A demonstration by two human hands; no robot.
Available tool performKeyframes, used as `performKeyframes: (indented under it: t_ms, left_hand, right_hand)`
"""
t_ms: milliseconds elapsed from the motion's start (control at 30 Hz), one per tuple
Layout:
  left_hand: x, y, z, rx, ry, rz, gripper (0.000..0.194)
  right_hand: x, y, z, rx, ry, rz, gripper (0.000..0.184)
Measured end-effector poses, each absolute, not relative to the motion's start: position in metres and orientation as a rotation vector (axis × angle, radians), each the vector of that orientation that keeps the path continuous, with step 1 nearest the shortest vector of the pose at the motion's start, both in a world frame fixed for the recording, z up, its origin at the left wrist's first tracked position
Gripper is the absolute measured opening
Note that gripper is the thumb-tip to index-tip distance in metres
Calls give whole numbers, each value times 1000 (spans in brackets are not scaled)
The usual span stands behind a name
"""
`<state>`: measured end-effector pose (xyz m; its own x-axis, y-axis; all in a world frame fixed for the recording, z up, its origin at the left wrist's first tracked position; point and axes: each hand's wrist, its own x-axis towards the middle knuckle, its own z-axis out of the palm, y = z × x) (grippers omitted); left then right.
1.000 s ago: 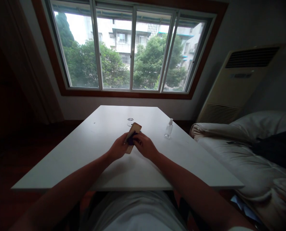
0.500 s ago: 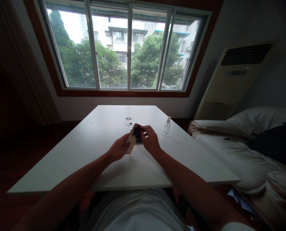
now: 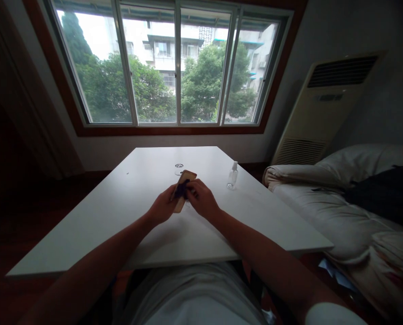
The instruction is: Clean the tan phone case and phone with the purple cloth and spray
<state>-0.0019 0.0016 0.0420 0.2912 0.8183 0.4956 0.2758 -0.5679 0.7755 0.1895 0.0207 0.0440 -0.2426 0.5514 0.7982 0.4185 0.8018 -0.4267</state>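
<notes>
My left hand (image 3: 162, 204) is closed round the lower left side of a flat, yellowish, rounded-corner piece that looks like a phone case (image 3: 189, 174). It is held tilted above the table. A bunched dark purple cloth (image 3: 181, 189) lies against its face, pinched in the fingers of my right hand (image 3: 203, 199). Part of the case is hidden behind the cloth and fingers. Beneath the hands, something on the table is almost wholly covered.
A clear spray bottle (image 3: 232, 176) stands upright on the white table (image 3: 103, 225), right of my hands. Small round items (image 3: 179, 166) lie beyond the case. A pale sofa (image 3: 299, 198) with dark fabric (image 3: 384, 194) on it is at the right.
The phone case has turned so more of its face shows, and the purple cloth has moved down and left across it with my right hand. The view has shifted slightly.
</notes>
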Motion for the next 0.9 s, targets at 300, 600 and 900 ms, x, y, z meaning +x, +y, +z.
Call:
performKeyframes:
  t_ms: [300,600,900]
  left_hand:
    - [-2,-1,40,2092,1031,1174,47]
    - [-3,0,43,2081,1035,1209,37]
    - [-2,-3,43,2085,1067,1170,42]
  right_hand:
    - [197,26,47,-776,-1723,196,16]
    - [185,11,45,-615,-1968,93,20]
    - [200,25,53,-793,-1692,159,17]
